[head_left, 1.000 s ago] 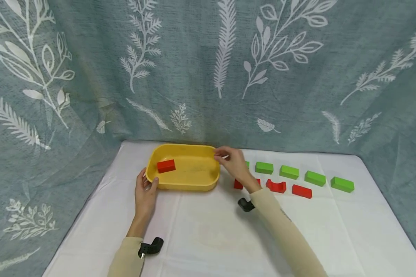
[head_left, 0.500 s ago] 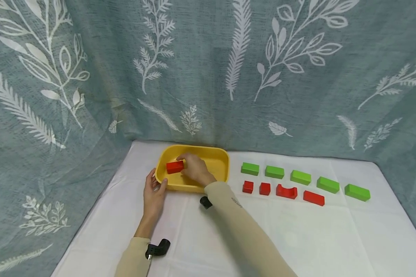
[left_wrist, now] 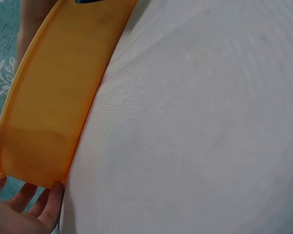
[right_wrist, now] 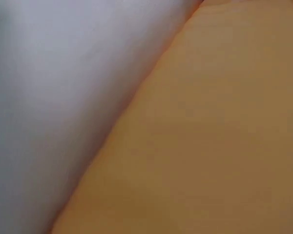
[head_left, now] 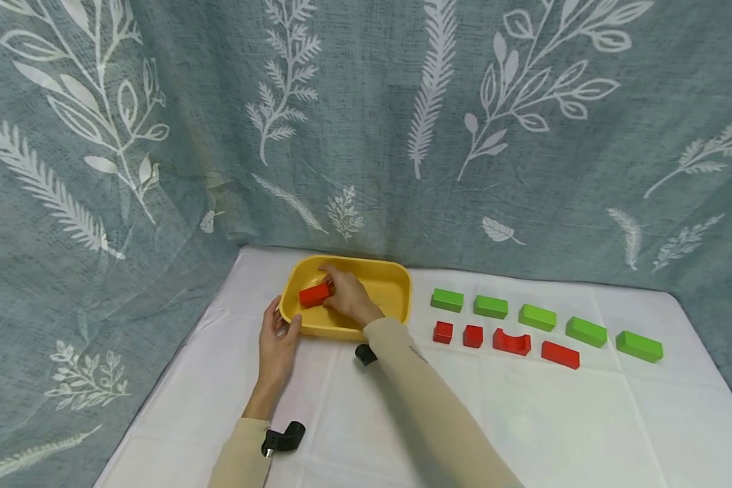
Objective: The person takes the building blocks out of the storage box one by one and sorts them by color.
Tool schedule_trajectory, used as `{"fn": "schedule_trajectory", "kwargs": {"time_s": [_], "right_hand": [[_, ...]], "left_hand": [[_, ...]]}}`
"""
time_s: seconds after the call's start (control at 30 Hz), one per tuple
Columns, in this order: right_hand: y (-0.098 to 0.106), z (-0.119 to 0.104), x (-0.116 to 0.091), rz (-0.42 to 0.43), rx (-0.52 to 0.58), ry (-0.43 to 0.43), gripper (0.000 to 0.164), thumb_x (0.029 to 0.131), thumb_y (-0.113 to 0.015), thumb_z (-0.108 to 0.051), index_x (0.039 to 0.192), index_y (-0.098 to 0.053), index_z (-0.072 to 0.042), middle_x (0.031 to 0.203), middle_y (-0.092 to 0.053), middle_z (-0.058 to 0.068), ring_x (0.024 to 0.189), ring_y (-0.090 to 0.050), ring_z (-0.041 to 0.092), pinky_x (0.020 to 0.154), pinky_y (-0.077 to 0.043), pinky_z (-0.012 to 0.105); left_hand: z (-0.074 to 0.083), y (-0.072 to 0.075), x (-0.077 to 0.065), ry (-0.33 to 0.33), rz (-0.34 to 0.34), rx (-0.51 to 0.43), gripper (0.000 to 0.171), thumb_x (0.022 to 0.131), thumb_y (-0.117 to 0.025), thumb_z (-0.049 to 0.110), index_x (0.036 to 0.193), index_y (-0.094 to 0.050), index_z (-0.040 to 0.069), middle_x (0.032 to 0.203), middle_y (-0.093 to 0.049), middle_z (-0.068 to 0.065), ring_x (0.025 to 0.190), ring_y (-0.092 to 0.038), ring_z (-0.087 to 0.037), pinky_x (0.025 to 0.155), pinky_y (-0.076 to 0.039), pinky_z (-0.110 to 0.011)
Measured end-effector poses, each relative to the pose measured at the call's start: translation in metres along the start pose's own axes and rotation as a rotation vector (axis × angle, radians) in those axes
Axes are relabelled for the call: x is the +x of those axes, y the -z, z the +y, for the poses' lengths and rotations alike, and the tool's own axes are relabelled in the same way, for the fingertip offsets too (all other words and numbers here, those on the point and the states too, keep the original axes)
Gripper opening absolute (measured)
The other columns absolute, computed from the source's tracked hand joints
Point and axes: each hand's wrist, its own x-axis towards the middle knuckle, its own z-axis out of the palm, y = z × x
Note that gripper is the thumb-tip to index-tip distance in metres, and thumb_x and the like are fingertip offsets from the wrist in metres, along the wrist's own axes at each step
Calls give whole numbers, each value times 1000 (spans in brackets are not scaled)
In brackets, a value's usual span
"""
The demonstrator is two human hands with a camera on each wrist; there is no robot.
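A yellow plastic tray [head_left: 332, 331] stands at the back left of the table. At its front left corner my left hand [head_left: 277, 344] grips it, thumb on the front wall and fingers round the end. The left wrist view shows the fingertips of the left hand [left_wrist: 31, 212] against the end of the tray [left_wrist: 53, 102]. Inside the tray lies a red block [head_left: 314, 296]. My right hand [head_left: 350, 296] reaches over the front rim and pinches the block's right end between thumb and fingers. In the right wrist view only the tray's blurred wall [right_wrist: 200, 136] shows, with the hand hidden.
Right of the tray runs a row of several green blocks [head_left: 491, 307]. In front of them are two small red cubes [head_left: 472, 336], a red block with a curved notch [head_left: 512, 342] and a plain red block [head_left: 560, 354]. A patterned curtain [head_left: 366, 135] hangs behind the white-covered table [head_left: 561, 420].
My right hand has come from beside the tray's right rim, leftward into the tray, and taken hold of the red block, which has tilted slightly. My left hand has stayed on the tray.
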Motion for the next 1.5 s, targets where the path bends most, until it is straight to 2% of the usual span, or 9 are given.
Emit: {"fn": "schedule_trajectory", "kwargs": {"time_s": [0.17, 0.43, 0.63, 0.8, 1.03, 1.17, 1.3, 1.43, 1.5], "right_hand": [[17, 4, -8, 56, 177, 12, 74, 71, -74, 0, 135, -39, -12, 107, -62, 5, 96, -57, 18, 84, -48, 25], [60, 20, -35, 167, 348, 2, 79, 71, -74, -3, 138, -34, -13, 107, -64, 2, 97, -58, 18, 87, -48, 33], [100, 52, -82, 282, 611, -19, 75, 73, -73, -6, 137, -36, -22, 111, -62, 5, 102, -57, 20, 83, -50, 35], [142, 90, -137, 324, 696, -92, 75, 75, -72, -12, 138, -33, -28, 120, -57, 7, 107, -54, 19, 83, -50, 33], [195, 161, -241, 415, 557, -262, 73, 79, -70, -18, 140, -31, -28, 122, -55, 0, 107, -52, 8, 80, -49, 20], [204, 212, -299, 482, 457, -344, 72, 80, -69, -20, 141, -31, -25, 117, -56, -10, 102, -52, -3, 77, -46, 11], [208, 243, -337, 498, 353, -412, 74, 79, -69, -23, 142, -30, -15, 110, -54, -18, 94, -51, -12, 74, -46, 8], [213, 252, -354, 433, 147, -446, 75, 79, -70, -22, 139, -30, -2, 113, -57, 5, 86, -49, -15, 68, -45, 6], [214, 255, -356, 396, 30, -459, 74, 79, -70, -20, 137, -31, 2, 114, -56, 19, 87, -54, -5, 65, -45, 6]], "left_hand": [[1, 4, 4, -8, 5, 9, 59, 90, -56, 26, 141, -27, 18, 132, -42, -6, 115, -42, -17, 95, -39, -34], [0, 8, 11, 4, 18, -7, 59, 89, -57, 24, 140, -29, 18, 130, -43, -6, 114, -42, -15, 87, -39, -14], [0, 13, 12, -1, 30, -1, 58, 90, -56, 24, 140, -29, 17, 129, -44, -7, 112, -42, -16, 83, -38, -9], [0, 18, 14, -4, 46, 15, 57, 90, -55, 24, 140, -29, 16, 128, -44, -7, 111, -42, -15, 83, -37, -7], [2, 20, 13, 0, 57, 20, 56, 90, -55, 24, 140, -29, 15, 128, -45, -8, 109, -42, -15, 83, -37, -9], [3, 24, 11, 16, 55, 32, 57, 90, -54, 25, 140, -28, 17, 130, -44, -8, 111, -42, -16, 86, -38, -11], [5, 29, 11, 11, 76, 30, 56, 91, -54, 24, 140, -29, 18, 129, -44, -8, 111, -42, -16, 87, -38, -13], [4, 30, 8, 30, 72, 15, 56, 91, -53, 23, 141, -28, 19, 130, -43, -8, 112, -41, -16, 86, -37, -11], [2, 30, 7, 43, 61, 9, 57, 91, -53, 24, 141, -27, 19, 131, -42, -8, 112, -41, -15, 86, -37, -11]]}}
